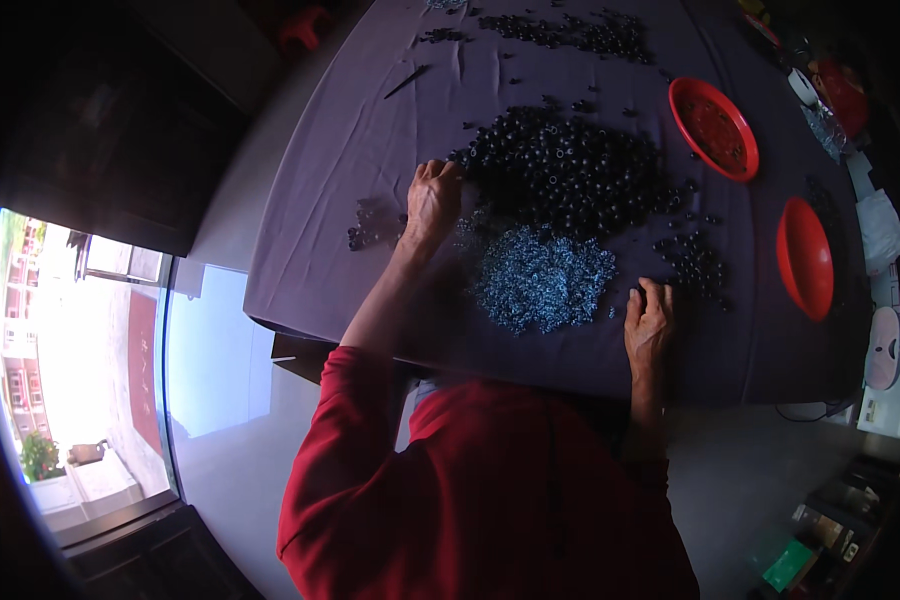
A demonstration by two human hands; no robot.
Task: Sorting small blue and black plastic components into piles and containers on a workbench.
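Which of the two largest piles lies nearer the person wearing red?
The blue pile, just left of the right hand. Its colour and nearer place set it apart from the black pile, which lies beyond it.

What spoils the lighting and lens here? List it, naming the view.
Head view: the bright opening at left is blown out to white; head view: the black pieces sit in dim light; head view: the purple tablecloth's edges bow, and the corners fall dark.
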